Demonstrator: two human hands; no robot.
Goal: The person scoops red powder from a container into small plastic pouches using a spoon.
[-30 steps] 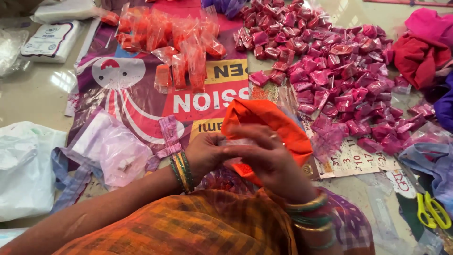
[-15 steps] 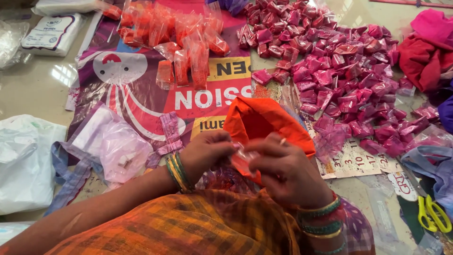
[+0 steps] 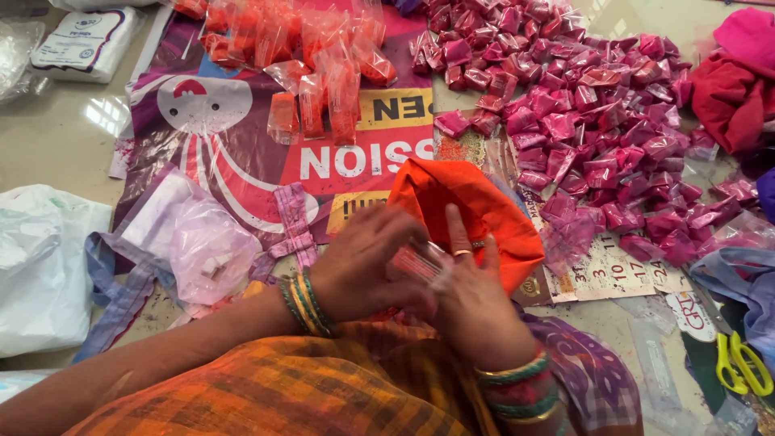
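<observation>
nearest us, our left hand (image 3: pixel 359 270) and right hand (image 3: pixel 468 303) meet over the lap, fingers pinched narrow around a small clear packet (image 3: pixel 418 263) with orange-red powder inside, held flat between both hands as if to keep its mouth pressed shut. just behind it an orange cloth bag (image 3: pixel 476 206) stands open, close enough to reach into. to the left a clear plastic bag (image 3: pixel 206 242) lies on a printed banner (image 3: pixel 242 121) that covers the floor, likely to catch stray powder. farther off, orange packets (image 3: pixel 323 56) lie apart from a big heap of pink packets (image 3: pixel 589 105), colours kept separate. yellow scissors (image 3: pixel 743 363) rest far right.
</observation>
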